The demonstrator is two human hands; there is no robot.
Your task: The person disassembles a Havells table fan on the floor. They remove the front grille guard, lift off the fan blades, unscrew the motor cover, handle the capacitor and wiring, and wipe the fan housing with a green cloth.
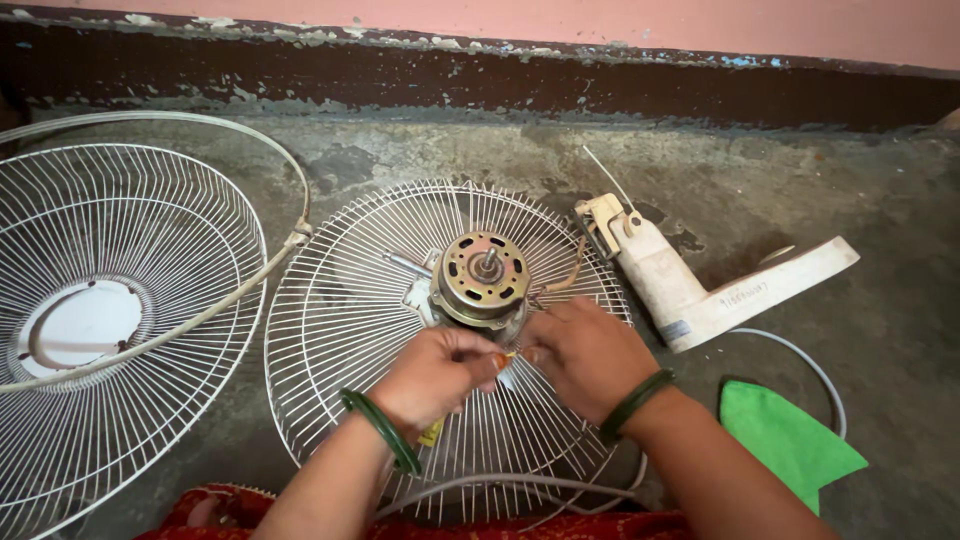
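Red cloth (215,505) fills the bottom edge nearest me, and from there both forearms reach out over the floor (800,180). Each wrist carries one green bangle, two in all. I see the left hand (435,375) and right hand (585,350) meeting just below one motor (485,280), fingertips drawn together on something small and orange-yellow (503,357) between them. It looks like a wire end, though I cannot tell for sure. The left fingers curl tight, thumb against forefinger, pinching that piece; the right fingers close in on it from the other side, knuckles up. The piece lies right at the fingertips of both hands, touching the left thumb, just in front of the motor's lower edge.

That motor sits upright at the centre of one wire guard (340,330), shaft pointing up at me. A second guard (110,320) lies to the left, its rim just beside the first, with one loose ring (200,315) resting across it. So I count two guards, one ring, one motor.

To the right lies one cream stand part (720,290), tilted, near the guard's rim. One white cable (810,365) curves past it. One green cloth (785,435) lies beside my right forearm.
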